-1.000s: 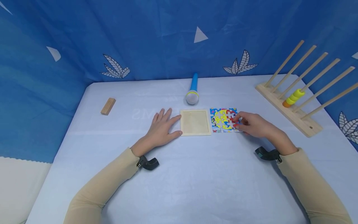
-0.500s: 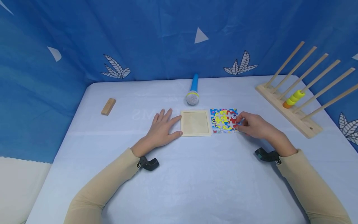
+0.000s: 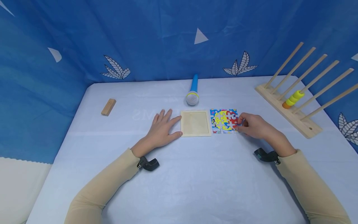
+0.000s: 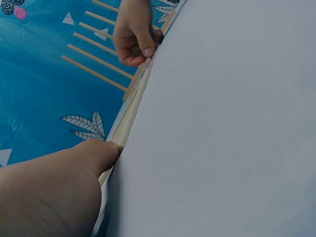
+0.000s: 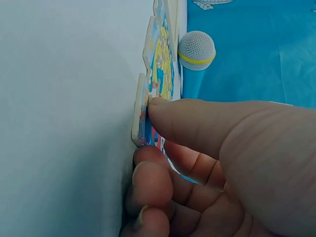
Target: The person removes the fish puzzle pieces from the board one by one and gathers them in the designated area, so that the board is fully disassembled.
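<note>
A flat wooden puzzle tray (image 3: 195, 135) lies in the middle of the table in the head view, its inside bare. My left hand (image 3: 160, 130) rests flat with fingers spread, the thumb and index fingertips at the tray's left edge. Right beside the tray lies a jigsaw puzzle (image 3: 221, 118) with a yellow and red picture, its pieces set with narrow gaps. My right hand (image 3: 253, 125) is at the puzzle's right edge with curled fingers. In the right wrist view its thumb and fingers pinch a corner puzzle piece (image 5: 139, 118), partly hidden by the thumb.
Behind the tray lies a toy microphone (image 3: 192, 97) with a blue handle. A small wooden block (image 3: 108, 107) is at the left. At the right stands a wooden peg rack (image 3: 289, 109) with yellow and orange beads on one peg. A blue curtain (image 3: 156, 40) closes off the back.
My right fingertips have drawn slightly to the right along the puzzle's edge, showing more of the red pieces. My left hand and the tray have stayed in place.
</note>
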`<state>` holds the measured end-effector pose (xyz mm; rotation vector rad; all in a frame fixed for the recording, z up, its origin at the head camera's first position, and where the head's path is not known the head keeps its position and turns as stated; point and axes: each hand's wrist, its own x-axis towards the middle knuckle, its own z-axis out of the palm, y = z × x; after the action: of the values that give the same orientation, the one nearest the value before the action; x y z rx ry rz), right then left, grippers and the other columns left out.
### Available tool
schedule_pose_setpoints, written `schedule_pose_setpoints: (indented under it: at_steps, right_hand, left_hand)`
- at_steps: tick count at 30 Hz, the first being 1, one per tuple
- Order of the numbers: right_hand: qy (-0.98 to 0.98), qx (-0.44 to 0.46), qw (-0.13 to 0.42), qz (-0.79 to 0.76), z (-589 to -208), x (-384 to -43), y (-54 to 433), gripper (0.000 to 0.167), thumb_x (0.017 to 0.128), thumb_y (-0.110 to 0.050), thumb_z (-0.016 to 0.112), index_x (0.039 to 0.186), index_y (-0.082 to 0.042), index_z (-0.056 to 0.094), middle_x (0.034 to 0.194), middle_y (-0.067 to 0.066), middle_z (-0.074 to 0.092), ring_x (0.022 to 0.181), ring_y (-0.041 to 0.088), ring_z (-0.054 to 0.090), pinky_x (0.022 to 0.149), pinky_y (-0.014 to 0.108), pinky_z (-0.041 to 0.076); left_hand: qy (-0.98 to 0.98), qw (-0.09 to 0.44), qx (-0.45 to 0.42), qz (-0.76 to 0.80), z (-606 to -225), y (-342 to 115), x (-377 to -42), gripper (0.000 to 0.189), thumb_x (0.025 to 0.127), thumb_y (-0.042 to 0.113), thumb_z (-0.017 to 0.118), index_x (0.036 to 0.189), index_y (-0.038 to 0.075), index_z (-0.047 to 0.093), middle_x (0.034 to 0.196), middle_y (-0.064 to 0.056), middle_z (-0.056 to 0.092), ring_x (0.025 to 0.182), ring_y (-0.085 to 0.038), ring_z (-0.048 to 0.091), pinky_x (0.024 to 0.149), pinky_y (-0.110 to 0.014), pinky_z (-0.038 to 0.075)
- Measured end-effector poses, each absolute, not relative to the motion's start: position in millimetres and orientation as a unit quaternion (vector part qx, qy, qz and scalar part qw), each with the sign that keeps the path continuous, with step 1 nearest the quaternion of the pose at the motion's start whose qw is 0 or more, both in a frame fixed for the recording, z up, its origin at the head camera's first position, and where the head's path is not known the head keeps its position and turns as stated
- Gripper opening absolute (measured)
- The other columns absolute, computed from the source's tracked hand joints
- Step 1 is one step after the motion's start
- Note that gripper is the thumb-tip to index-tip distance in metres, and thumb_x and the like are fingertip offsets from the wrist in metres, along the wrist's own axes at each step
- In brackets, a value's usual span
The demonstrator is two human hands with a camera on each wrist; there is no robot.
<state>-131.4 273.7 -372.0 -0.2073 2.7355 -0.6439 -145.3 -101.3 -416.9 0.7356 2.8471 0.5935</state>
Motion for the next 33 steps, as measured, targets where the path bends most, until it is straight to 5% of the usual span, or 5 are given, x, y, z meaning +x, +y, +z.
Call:
schedule_pose_setpoints:
  at_steps: [33]
  right_hand:
    - [0.96, -0.086, 0.147, -0.223, -375.8, -132.0, 275.6, 0.019, 0.092, -0.016, 0.072, 0.098, -0.005, 0.057, 0.074, 0.005, 0.051, 0.069, 0.019, 0.049, 0.059, 0.029, 0.038]
  left_hand:
    - [0.946, 0.069, 0.245, 0.201, -416.6, -101.3, -144.5, 0.069, 0.096, 0.051, 0.059, 0.157, 0.021, 0.042, 0.169, -0.022, 0.02, 0.158, -0.048, 0.007, 0.125, -0.067, 0.007]
